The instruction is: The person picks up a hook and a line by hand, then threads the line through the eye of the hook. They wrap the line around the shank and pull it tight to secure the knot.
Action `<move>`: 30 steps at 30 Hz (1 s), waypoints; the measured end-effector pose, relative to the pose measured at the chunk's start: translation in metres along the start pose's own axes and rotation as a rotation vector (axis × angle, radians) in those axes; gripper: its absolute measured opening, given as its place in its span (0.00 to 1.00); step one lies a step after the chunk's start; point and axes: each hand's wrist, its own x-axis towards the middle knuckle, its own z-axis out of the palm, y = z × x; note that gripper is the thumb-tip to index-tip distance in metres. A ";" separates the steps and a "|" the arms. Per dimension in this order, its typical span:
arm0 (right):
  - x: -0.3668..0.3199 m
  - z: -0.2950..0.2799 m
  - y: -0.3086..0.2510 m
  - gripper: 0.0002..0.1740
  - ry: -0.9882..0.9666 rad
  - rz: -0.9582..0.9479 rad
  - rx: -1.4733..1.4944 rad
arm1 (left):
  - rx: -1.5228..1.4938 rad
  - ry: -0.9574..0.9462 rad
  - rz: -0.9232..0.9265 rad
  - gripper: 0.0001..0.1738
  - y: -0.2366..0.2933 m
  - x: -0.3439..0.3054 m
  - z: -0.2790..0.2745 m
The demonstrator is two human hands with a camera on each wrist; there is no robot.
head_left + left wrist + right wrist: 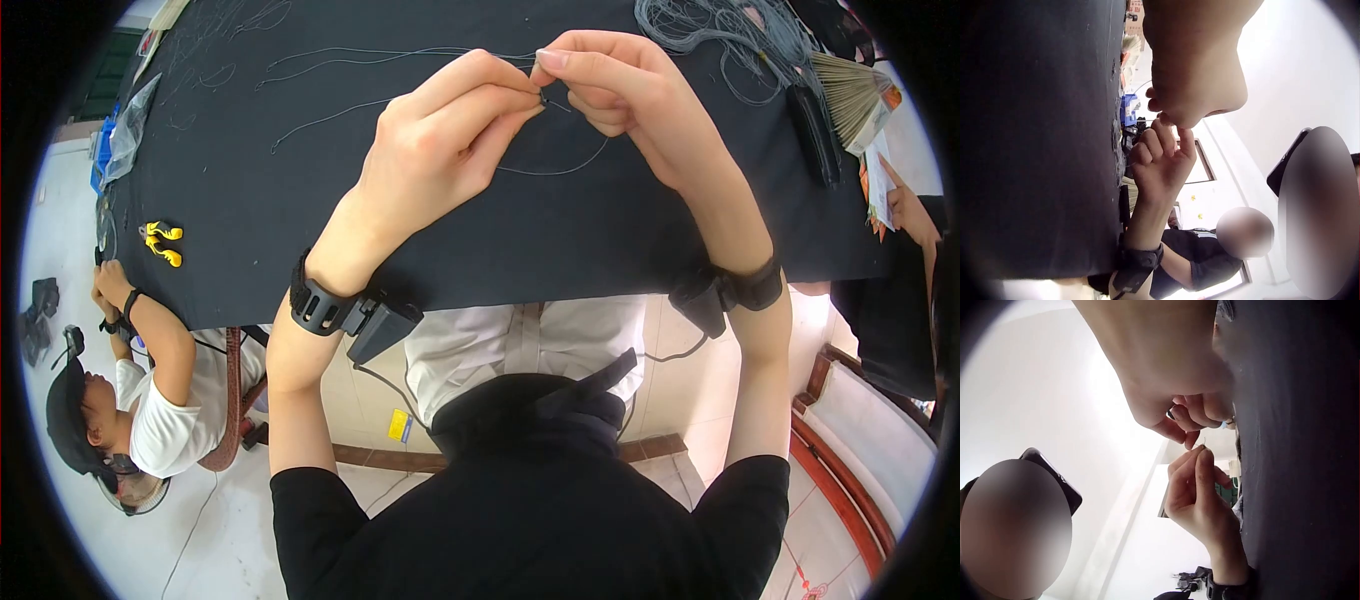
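A thin grey cord (560, 173) runs from my hands and loops over the black tablecloth below them. With thumb and fingertips, my left hand (430, 135) pinches the cord where a tiny dark piece (544, 99) shows. My right hand (625, 90) meets it fingertip to fingertip, thumb and index finger pinching the cord, the other fingers curled in. In the right wrist view a fine strand (1204, 441) sticks up at the left hand's (1200, 494) fingertips. The fingers hide most of the held part.
More grey cords (350, 62) lie at the back, with a large tangled bundle (700, 35) at back right. Yellow-handled pliers (163, 243) lie on the left. A black case (812, 135) and a fanned stack (850, 100) are at the right. Other people sit at both sides.
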 end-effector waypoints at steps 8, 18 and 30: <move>0.005 -0.007 0.007 0.12 -0.065 0.066 0.101 | 0.001 0.052 0.044 0.05 0.001 0.000 0.000; 0.004 0.003 0.006 0.11 0.023 0.065 -0.168 | 0.042 0.140 -0.082 0.06 -0.006 -0.002 -0.005; 0.004 0.005 0.013 0.10 0.062 -0.221 -0.328 | 0.102 0.145 -0.134 0.07 -0.008 -0.002 -0.008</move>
